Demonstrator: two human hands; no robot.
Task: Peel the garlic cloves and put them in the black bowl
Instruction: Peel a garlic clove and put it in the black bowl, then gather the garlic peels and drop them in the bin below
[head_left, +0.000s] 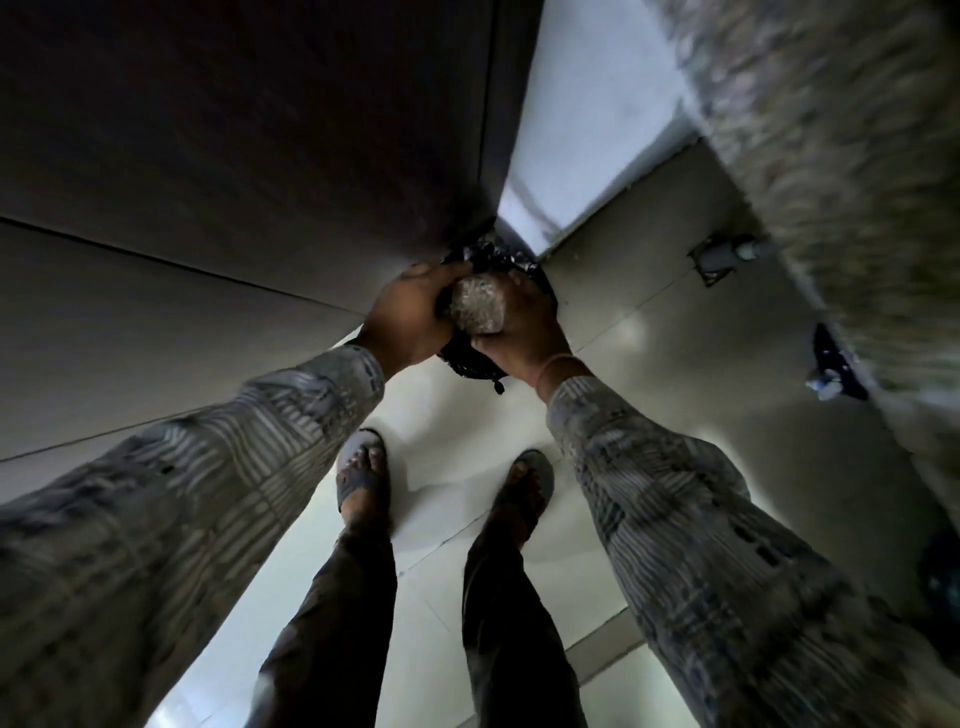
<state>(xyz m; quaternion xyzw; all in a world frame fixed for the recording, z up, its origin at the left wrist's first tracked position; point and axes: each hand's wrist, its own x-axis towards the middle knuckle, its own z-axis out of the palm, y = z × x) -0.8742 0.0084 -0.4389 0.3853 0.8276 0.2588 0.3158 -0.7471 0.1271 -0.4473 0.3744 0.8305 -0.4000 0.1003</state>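
Left hand and right hand both curl round a pale crumpled lump, gripping it between them just above a black-lined bin in a corner. Whether the lump holds garlic: too blurred to tell.

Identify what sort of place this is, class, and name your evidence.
Probably a kitchen corner: a speckled stone counter, pale floor tiles, and a black-lined bin under the left hand and right hand, which hold a grey lump.
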